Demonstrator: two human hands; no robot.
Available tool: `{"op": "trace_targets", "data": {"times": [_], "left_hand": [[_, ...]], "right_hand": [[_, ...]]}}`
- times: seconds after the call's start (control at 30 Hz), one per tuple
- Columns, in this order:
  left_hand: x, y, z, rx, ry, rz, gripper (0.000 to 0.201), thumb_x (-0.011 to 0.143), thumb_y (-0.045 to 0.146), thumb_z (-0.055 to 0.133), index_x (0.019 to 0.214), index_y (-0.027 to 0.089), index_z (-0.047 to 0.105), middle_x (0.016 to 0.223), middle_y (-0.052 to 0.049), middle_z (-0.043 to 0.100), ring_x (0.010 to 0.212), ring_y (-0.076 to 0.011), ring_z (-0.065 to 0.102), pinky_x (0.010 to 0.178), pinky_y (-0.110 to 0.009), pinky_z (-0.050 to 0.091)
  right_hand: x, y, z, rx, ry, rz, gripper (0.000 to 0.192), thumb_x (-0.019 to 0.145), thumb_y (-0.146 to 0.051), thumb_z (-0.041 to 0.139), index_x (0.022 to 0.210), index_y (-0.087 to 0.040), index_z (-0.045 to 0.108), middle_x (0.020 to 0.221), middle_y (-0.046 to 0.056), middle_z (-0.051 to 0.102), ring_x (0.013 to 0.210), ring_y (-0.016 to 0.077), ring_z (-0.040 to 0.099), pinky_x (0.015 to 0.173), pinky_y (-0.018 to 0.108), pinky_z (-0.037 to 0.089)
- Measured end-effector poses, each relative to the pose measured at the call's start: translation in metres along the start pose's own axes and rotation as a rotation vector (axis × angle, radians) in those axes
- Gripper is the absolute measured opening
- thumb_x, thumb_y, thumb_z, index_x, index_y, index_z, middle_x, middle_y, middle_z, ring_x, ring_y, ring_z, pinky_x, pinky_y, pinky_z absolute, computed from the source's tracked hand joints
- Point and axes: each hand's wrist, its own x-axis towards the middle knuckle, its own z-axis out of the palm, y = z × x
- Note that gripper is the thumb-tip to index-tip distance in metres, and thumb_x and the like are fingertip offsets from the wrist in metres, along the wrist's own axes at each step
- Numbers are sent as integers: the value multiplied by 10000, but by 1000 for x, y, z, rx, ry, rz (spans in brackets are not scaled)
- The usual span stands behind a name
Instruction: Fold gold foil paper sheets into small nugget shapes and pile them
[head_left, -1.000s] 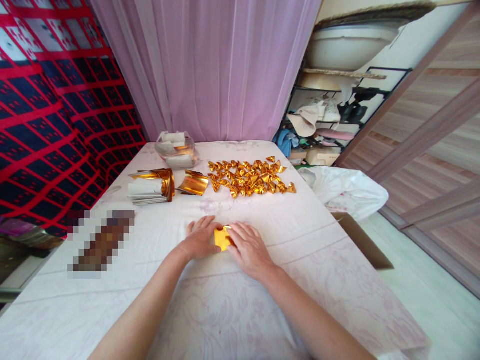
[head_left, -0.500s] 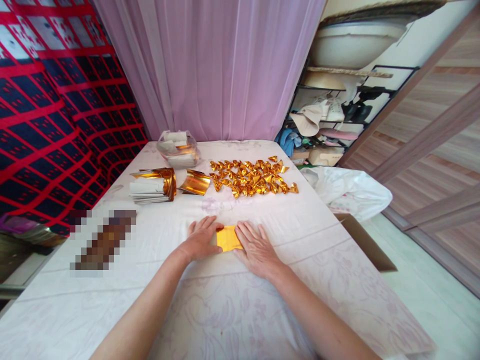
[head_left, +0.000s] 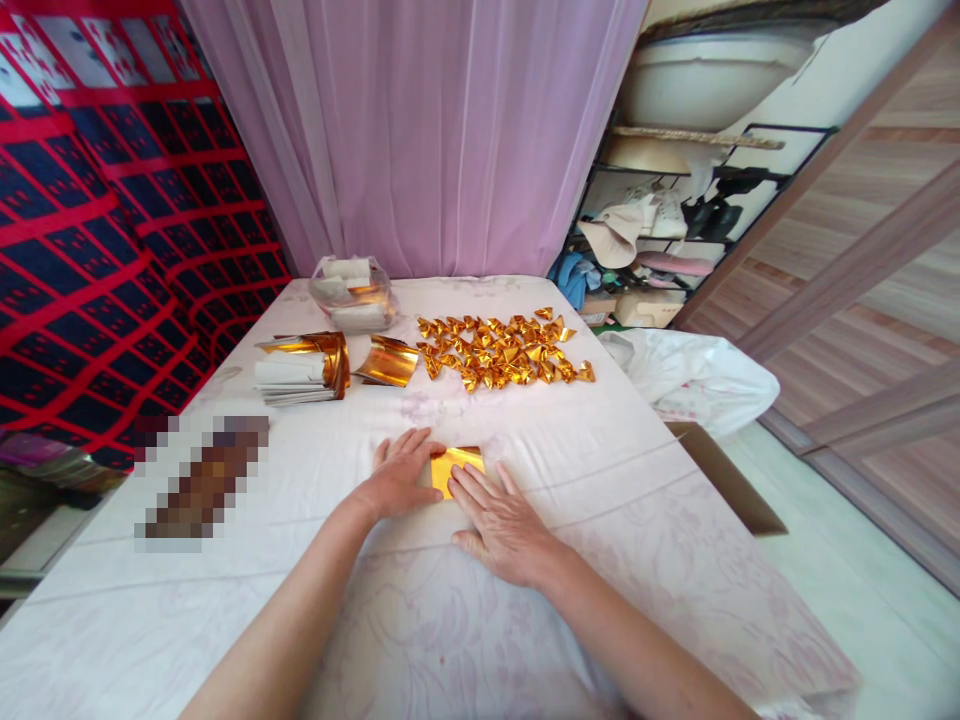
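Observation:
A small sheet of gold foil paper [head_left: 448, 466] lies flat on the cloth-covered table in front of me. My left hand [head_left: 405, 475] rests at its left edge, fingers spread, with the thumb near the lower left corner. Across the sheet's lower right part lies my right hand [head_left: 499, 515], its fingers stretched out and flat on the foil. Farther back is a spread of folded gold foil pieces [head_left: 510, 352]. To their left sit a curved gold sheet [head_left: 388, 361] and a stack of gold-and-white papers [head_left: 300, 370].
A clear plastic bag of papers [head_left: 351, 295] stands at the table's back left. A blurred-out patch [head_left: 210, 475] is on the left side. Beyond the right edge are a white plastic bag [head_left: 697, 378], a brown cardboard piece [head_left: 724, 480] and a shelf with shoes and hats [head_left: 615, 235].
My right hand has shifted left and down, its fingers now over the foil instead of at the right edge. My left hand has stayed nearly still.

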Motion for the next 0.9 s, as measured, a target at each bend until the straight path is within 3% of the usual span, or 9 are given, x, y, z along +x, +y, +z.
{"op": "trace_targets", "data": {"times": [0.2,0.4,0.6,0.77,0.9], "left_hand": [[0,-1,1,-15,-2,9,625,719,326,669,1313,288,476,1592,-77,237,1480,-292,123,1149,-594,59],[-2,-3,2,-29,10,20,608,721,309,655,1304,273,488,1592,-80,238,1481,-285,120,1157,-588,42],[-4,-7,16,-57,192,18,523,822,351,554,1335,266,501,1531,-84,379,1438,-294,260,1150,-596,101],[6,5,16,34,368,9,262,875,349,519,1065,301,694,1341,-59,594,1297,-299,455,1114,-595,173],[11,13,12,48,433,21,196,846,291,544,872,290,738,1172,-37,683,1137,-279,567,1088,-527,236]], "right_hand": [[-15,18,-6,-23,39,46,580,978,-451,422,1487,-190,329,1555,84,285,1454,231,215,1186,554,50],[-15,27,-10,-71,195,36,349,973,-269,458,1292,-223,589,1398,64,542,1348,232,414,1148,499,233],[-2,23,-23,-90,258,-35,196,936,-222,534,1015,-254,710,1150,35,693,1131,205,575,1008,390,379],[3,24,-27,-68,289,-47,198,923,-196,538,914,-254,728,1071,17,715,1053,187,603,961,361,380],[11,30,-23,-10,344,28,157,903,-194,561,862,-233,708,971,14,727,944,178,622,889,334,398]]}}
